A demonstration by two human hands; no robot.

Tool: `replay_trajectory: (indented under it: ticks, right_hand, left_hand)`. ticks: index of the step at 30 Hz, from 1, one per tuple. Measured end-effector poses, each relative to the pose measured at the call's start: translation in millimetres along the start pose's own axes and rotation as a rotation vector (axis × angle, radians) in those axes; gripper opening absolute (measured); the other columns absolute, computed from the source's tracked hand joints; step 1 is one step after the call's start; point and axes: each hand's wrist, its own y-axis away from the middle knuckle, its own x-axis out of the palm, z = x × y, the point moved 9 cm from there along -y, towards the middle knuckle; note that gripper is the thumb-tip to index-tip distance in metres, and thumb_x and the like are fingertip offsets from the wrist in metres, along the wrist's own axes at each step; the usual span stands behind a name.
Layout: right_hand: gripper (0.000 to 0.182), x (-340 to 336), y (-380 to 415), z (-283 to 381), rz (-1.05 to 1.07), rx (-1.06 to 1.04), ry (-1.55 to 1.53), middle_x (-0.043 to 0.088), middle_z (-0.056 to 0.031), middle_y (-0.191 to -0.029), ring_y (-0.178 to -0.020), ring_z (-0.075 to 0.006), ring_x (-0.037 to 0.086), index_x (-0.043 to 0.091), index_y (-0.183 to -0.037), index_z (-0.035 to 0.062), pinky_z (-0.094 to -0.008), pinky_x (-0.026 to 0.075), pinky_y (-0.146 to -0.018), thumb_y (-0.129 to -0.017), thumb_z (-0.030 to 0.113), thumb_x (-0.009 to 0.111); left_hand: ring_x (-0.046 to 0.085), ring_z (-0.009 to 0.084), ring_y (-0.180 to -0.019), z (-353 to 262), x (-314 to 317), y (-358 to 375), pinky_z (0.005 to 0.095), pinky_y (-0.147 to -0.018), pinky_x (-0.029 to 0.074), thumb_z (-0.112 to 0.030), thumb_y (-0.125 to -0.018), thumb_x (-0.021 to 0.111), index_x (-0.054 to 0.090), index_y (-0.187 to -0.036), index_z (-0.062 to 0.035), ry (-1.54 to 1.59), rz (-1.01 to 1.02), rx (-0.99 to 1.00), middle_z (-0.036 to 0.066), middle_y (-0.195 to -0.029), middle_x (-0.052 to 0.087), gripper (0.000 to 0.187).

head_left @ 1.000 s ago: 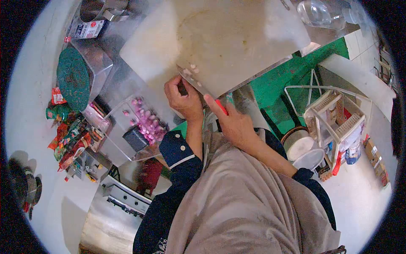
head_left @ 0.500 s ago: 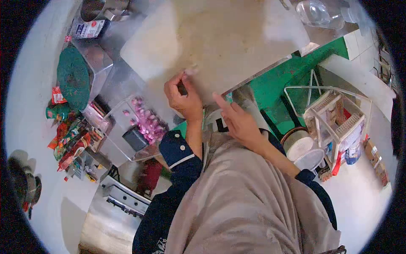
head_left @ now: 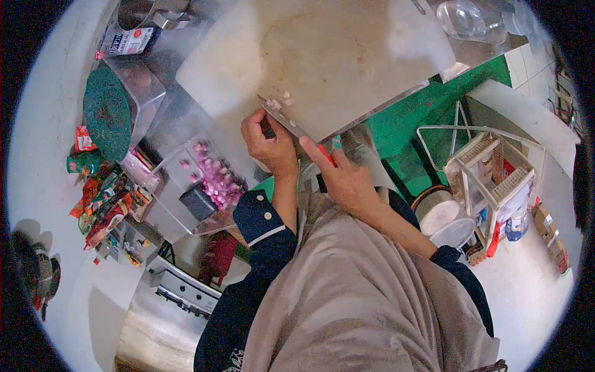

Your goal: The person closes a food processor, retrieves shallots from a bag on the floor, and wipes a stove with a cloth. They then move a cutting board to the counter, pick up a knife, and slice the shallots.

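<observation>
My right hand [head_left: 347, 180] is closed around the red handle of a knife [head_left: 296, 130], its index finger stretched along the top. The blade reaches up and left over the near edge of a large pale cutting board [head_left: 347, 56]. Close against the blade, my left hand [head_left: 269, 144] has its fingers curled in a pinch on a shallot, mostly hidden by the fingers and blade. Small pale shallot pieces [head_left: 286, 98] lie on the board just past the blade. To the left, a clear plastic tub [head_left: 164, 201] contains many pink-purple shallots [head_left: 217, 177] and a dark block-shaped object [head_left: 198, 203].
A green oval lid [head_left: 106, 113] and a metal container [head_left: 144, 96] stand left of the board. Colourful packets [head_left: 108, 214] lie farther left. A clear jar [head_left: 462, 20] is at the upper right. On the right are a pot [head_left: 437, 211] and a plastic rack [head_left: 496, 164].
My right hand has shifted slightly up and left with the knife, whose blade was blurred before. More pale pieces now show beside the blade. My left hand has barely moved.
</observation>
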Motion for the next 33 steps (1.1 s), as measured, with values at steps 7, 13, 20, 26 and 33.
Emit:
replay_trajectory:
  ticks: [7,13,20,26,33]
  right_hand:
    - [0.082,5.5,-15.0,1.6,-0.052,-0.008,-0.003,0.054,-0.0133,-0.088,-0.057,-0.0319,0.06,0.022,-0.148,0.0306,-0.0423,0.052,-0.045,-0.078,0.012,0.06]
    - [0.076,-0.4,-11.3,-1.0,-0.094,-0.011,-0.072,0.056,-0.0144,-0.092,-0.06,-0.035,0.061,0.025,-0.147,0.0291,-0.0433,0.051,-0.048,-0.081,0.008,0.056]
    - [0.065,-1.3,-1.9,-13.8,-0.003,0.045,-0.313,0.056,-0.0165,-0.085,-0.066,-0.0367,0.058,0.028,-0.146,0.025,-0.0453,0.05,-0.058,-0.088,0.007,0.053]
    - [0.066,2.9,-5.5,-12.3,-0.086,0.014,-0.314,0.057,-0.0177,-0.082,-0.063,-0.0389,0.06,0.023,-0.147,0.0298,-0.0486,0.052,-0.054,-0.09,0.011,0.051]
    - [0.067,-2.9,9.0,-18.5,-0.022,0.042,-0.391,0.059,-0.0211,-0.094,-0.069,-0.0396,0.061,0.023,-0.147,0.0307,-0.0489,0.053,-0.056,-0.089,0.012,0.052]
  left_hand:
    - [0.058,0.0289,-0.08,-0.6,0.2,0.3,0.0368,-0.072,0.048,0.0,-0.08,0.063,0.06,-0.09,-0.0011,-0.003,-0.001,0.026,0.012,-0.088,0.059,0.011]
    - [0.058,0.0271,-0.082,-7.0,-1.5,-1.8,0.0362,-0.074,0.047,-0.005,-0.084,0.063,0.061,-0.091,-0.0011,0.024,-0.002,0.004,0.011,-0.089,0.061,0.009]
    - [0.058,0.0266,-0.082,-1.7,0.2,-1.5,0.0364,-0.074,0.047,-0.011,-0.086,0.064,0.063,-0.089,-0.0017,0.032,-0.01,-0.011,0.011,-0.087,0.061,0.01]
    - [0.058,0.0289,-0.081,-1.8,-0.8,-1.1,0.0374,-0.072,0.047,-0.011,-0.086,0.064,0.062,-0.088,-0.0025,0.04,-0.019,0.0,0.012,-0.086,0.06,0.009]
    - [0.059,0.0286,-0.082,-8.3,-1.6,-1.9,0.0371,-0.072,0.048,-0.008,-0.085,0.064,0.061,-0.089,-0.0021,0.019,-0.019,0.046,0.012,-0.087,0.061,0.008]
